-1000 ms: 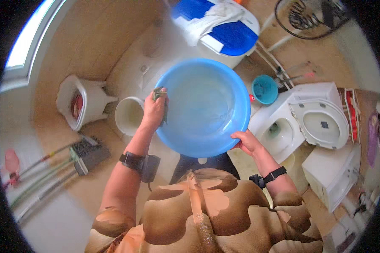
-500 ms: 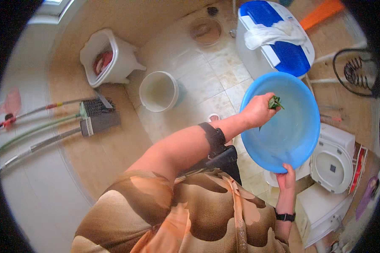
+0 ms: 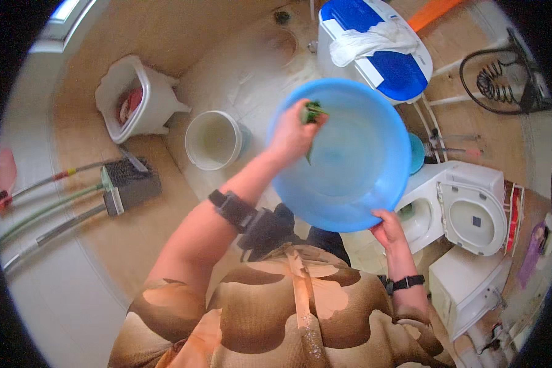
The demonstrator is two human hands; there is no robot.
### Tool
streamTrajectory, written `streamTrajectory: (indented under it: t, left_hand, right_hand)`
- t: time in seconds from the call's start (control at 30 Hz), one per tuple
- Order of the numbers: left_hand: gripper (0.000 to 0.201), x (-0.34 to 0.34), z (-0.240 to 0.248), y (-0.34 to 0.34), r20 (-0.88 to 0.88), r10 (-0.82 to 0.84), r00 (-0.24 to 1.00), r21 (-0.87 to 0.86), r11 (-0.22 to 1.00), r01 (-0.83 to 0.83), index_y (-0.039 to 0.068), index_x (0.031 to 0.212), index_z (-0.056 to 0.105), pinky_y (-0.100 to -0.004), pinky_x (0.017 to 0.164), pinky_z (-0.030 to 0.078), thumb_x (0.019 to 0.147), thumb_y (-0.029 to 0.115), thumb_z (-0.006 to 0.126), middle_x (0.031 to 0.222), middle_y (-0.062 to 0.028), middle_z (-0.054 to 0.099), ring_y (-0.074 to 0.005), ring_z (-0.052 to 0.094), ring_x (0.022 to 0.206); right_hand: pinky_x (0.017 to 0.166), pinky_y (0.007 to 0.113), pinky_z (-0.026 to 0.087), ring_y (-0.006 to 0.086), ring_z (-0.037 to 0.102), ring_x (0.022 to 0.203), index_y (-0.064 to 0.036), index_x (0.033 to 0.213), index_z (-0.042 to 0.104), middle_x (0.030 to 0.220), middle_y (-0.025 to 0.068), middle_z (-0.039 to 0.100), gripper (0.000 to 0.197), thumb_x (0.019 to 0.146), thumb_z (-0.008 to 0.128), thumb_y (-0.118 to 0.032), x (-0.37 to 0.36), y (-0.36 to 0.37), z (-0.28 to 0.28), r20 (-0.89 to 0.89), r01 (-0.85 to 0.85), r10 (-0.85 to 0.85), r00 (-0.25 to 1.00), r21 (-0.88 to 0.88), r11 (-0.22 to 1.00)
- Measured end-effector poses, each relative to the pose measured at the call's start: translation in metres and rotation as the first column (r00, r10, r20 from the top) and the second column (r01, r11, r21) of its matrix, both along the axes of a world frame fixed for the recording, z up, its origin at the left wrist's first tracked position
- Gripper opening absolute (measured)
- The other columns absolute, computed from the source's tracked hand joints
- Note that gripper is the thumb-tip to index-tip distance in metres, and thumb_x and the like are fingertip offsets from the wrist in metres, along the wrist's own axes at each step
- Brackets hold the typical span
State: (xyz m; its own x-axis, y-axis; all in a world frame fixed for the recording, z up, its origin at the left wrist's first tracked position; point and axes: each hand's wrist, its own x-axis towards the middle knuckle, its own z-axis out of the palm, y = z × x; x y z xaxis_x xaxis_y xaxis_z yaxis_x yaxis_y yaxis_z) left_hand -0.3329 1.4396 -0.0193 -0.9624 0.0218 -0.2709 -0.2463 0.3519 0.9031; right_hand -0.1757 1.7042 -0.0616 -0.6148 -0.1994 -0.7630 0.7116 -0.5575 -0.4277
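Observation:
In front of me is a wide, round light-blue basin [image 3: 400, 138], tilted a little, with what looks like pale, cloudy water in it. My left hand [image 3: 291, 136] is closed around a small bunch of green leaves [image 3: 313, 113] at the basin's left side; one thin leaf tip hangs below the fingers. Whether that hand also touches the rim, I cannot tell. On the near right edge, my right hand [image 3: 387, 228] grips the basin, thumb over the rim and the other fingers underneath, mostly hidden.
A white bucket [image 3: 210, 164] and a white plastic tub [image 3: 150, 116] stand to the left, beside long-handled brushes [image 3: 132, 190]. Beyond the basin is a blue-and-white washing machine [image 3: 398, 75] with a white cloth [image 3: 374, 42] on top. A toilet [image 3: 432, 211] is at the right.
The basin has swung left and toward my body, and both hands have moved with it. My left hand still holds the leaves. More of the toilet shows now.

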Motion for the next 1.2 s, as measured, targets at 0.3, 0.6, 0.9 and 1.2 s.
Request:
streamTrajectory:
  t: [0.3,0.6,0.9,1.2]
  left_hand:
    - [0.024,-0.032,0.034,-0.017,-0.051,0.092,0.994,-0.099,0.99,-0.096,0.001,0.091,0.056,-0.0306,0.057,0.042,0.082,0.024,0.06,0.07,-0.0043,0.055,-0.0132,0.048,0.063]
    - [0.017,-0.039,0.006,0.05,-0.002,-0.34,0.94,0.062,0.939,0.339,0.004,0.09,0.054,-0.0255,0.053,0.037,0.086,0.021,0.055,0.067,0.0036,0.047,-0.0081,0.042,0.06]
    - [0.014,-0.004,0.018,0.155,-0.027,-0.563,0.826,-0.008,0.826,0.563,0.004,0.086,0.054,-0.0236,0.047,0.035,0.084,0.017,0.057,0.065,0.002,0.049,-0.0062,0.042,0.053]
    - [0.024,0.042,0.018,0.242,-0.087,-0.755,0.65,-0.045,0.655,0.754,0.001,0.1,0.054,-0.0233,0.059,0.039,0.083,0.017,0.058,0.074,0.0009,0.053,-0.0074,0.046,0.066]
  right_hand:
    - [0.068,0.038,0.053,0.0235,0.06,0.086,0.0028,0.11,0.045,0.098,0.0125,0.058,0.036,0.076,0.054,-0.005,-0.019,-0.044,0.008,-0.064,-0.082,0.079,0.995,-0.04,0.996]
    - [0.06,0.034,0.053,0.0212,0.061,0.075,0.0003,0.108,0.049,0.09,0.012,0.06,0.036,0.075,0.057,-0.011,0.027,-0.029,-0.003,-0.083,0.154,-0.149,0.985,0.06,0.986]
    - [0.06,0.039,0.054,0.0265,0.061,0.078,0.0053,0.104,0.051,0.095,0.0147,0.058,0.038,0.072,0.06,-0.012,0.108,-0.009,-0.005,-0.124,0.563,-0.558,0.821,0.013,0.826]
    - [0.07,0.041,0.055,0.0319,0.059,0.088,0.0056,0.104,0.05,0.099,0.0185,0.056,0.032,0.078,0.057,-0.012,0.158,0.033,-0.001,-0.438,0.523,-0.368,0.82,0.312,0.793]
